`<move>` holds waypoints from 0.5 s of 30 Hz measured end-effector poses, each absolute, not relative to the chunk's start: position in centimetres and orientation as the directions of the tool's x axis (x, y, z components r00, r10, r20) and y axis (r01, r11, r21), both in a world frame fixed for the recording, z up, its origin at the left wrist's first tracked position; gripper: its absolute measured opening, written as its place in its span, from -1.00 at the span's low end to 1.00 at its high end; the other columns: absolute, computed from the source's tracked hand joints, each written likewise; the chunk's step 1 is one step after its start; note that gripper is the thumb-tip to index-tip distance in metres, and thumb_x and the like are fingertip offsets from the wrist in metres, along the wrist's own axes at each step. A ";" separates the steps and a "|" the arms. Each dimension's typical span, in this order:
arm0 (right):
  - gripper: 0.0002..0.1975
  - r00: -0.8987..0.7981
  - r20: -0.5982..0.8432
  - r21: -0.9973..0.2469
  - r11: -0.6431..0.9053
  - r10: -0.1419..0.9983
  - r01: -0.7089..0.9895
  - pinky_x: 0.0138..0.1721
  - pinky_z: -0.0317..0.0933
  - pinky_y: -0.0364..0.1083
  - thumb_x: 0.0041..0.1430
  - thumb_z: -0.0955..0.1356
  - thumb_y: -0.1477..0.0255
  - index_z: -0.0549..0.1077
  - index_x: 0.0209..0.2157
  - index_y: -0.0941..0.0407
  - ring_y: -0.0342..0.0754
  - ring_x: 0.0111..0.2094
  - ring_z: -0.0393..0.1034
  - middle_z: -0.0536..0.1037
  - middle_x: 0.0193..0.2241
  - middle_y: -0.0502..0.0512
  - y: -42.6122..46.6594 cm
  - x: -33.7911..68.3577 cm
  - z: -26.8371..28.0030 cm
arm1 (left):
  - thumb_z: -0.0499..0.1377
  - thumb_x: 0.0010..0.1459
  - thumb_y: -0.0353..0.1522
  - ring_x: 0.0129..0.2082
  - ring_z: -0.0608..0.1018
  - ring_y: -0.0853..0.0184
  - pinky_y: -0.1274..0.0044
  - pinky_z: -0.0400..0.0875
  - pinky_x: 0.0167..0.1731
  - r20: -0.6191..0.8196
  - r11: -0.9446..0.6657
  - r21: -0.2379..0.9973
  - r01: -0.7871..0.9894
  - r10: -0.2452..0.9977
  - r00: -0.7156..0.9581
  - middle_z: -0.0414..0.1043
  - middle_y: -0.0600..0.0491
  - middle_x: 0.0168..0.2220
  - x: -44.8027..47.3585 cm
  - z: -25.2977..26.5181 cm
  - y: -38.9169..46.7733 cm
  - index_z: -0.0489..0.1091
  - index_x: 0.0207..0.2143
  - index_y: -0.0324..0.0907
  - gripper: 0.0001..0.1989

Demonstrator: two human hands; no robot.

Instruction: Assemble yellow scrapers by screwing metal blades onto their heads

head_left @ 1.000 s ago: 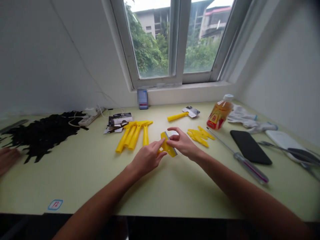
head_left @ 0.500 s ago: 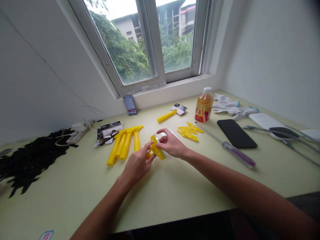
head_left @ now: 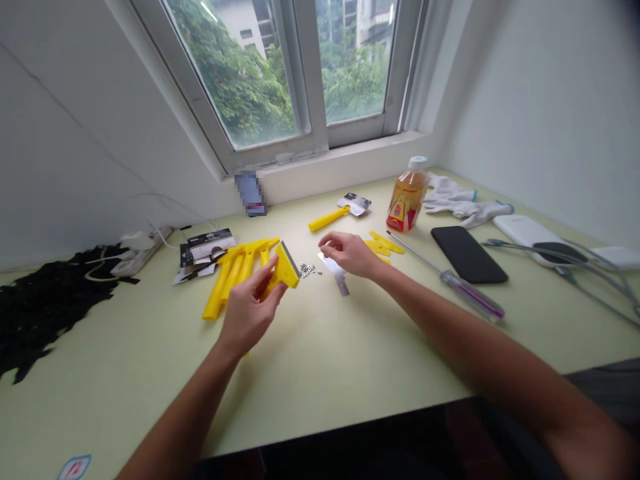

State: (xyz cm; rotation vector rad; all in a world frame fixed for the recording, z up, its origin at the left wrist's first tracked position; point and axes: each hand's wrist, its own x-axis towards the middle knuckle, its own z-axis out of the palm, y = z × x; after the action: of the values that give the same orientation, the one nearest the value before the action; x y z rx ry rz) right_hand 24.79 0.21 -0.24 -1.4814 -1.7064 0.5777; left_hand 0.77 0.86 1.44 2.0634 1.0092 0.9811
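Observation:
My left hand (head_left: 250, 310) grips a yellow scraper (head_left: 286, 269) by its handle, which points down toward me. A metal blade edge lines the right side of its head. My right hand (head_left: 347, 255) is apart from the scraper, fingers loosely bent with a small gap to the thumb, and nothing shows between them. Beneath it lie thin metal blades (head_left: 342, 283), partly covered by the hand. Between the hands sits a small pile of screws or nuts (head_left: 306, 269). Yellow plastic plates (head_left: 387, 243) are partly hidden behind my right hand.
Several yellow handles (head_left: 235, 273) lie left beside packaging cards (head_left: 210, 247). Farther back lies another yellow scraper (head_left: 327, 219). On the right are a bottle (head_left: 406, 200), a screwdriver (head_left: 470, 293), a black phone (head_left: 469, 255) and gloves (head_left: 465, 203). Black strips (head_left: 55, 300) are heaped far left.
My right hand has let go of the scraper head and moved slightly right and up, over the blades. My left hand has carried the scraper left and turned it, uncovering the small hardware pile.

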 end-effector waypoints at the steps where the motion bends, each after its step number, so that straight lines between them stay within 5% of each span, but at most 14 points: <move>1: -0.87 -0.027 0.278 -0.722 0.227 0.960 0.653 -0.36 0.22 -0.11 0.21 0.28 0.42 0.46 -0.28 0.12 -0.12 -0.42 0.39 0.56 -0.39 0.06 0.2 25.3 -0.4 | 0.22 0.15 -0.25 -0.48 0.47 0.40 0.53 0.40 -0.46 0.297 -0.420 0.864 0.276 0.870 0.394 0.48 0.00 -0.27 0.7 1.7 1.0 0.34 0.11 -0.17 -0.53; 4: -0.89 -0.149 0.296 -0.570 0.299 0.944 0.765 -0.25 0.16 -0.08 0.12 0.35 0.51 0.50 -0.30 0.08 -0.05 -0.31 0.38 0.55 -0.35 0.06 0.0 25.3 -1.4 | 0.25 0.13 -0.24 -0.60 0.36 0.52 0.60 0.28 -0.58 0.180 -0.208 0.978 0.026 0.897 0.404 0.42 0.05 -0.34 0.9 1.7 1.5 0.42 -0.06 -0.21 -0.64; 9: -0.85 -0.273 0.293 -0.365 0.371 0.917 0.854 -0.20 0.08 -0.03 0.16 0.30 0.56 0.51 -0.31 0.10 0.03 -0.24 0.36 0.54 -0.32 0.16 0.3 23.5 -2.9 | 0.25 0.13 -0.25 -0.60 0.34 0.57 0.64 0.20 -0.61 0.083 0.027 0.976 -0.216 0.871 0.484 0.37 0.05 -0.34 1.4 0.8 1.9 0.41 -0.35 -0.27 -0.77; 15: -0.84 -0.263 0.294 -0.319 0.354 0.919 0.879 -0.25 0.04 -0.08 0.13 0.27 0.61 0.44 -0.33 0.11 -0.03 -0.31 0.34 0.52 -0.36 0.10 0.6 23.3 -3.1 | 0.26 0.12 -0.25 -0.61 0.29 0.60 0.68 0.17 -0.63 0.032 0.183 0.925 -0.333 0.835 0.549 0.33 0.07 -0.34 1.4 0.3 2.0 0.38 -0.36 -0.27 -0.75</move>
State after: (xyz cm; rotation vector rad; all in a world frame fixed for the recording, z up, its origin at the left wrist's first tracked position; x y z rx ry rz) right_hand 23.27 0.57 -3.11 -1.5686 -2.1973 0.1255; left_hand 1.41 1.96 0.28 1.0961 0.5572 0.8859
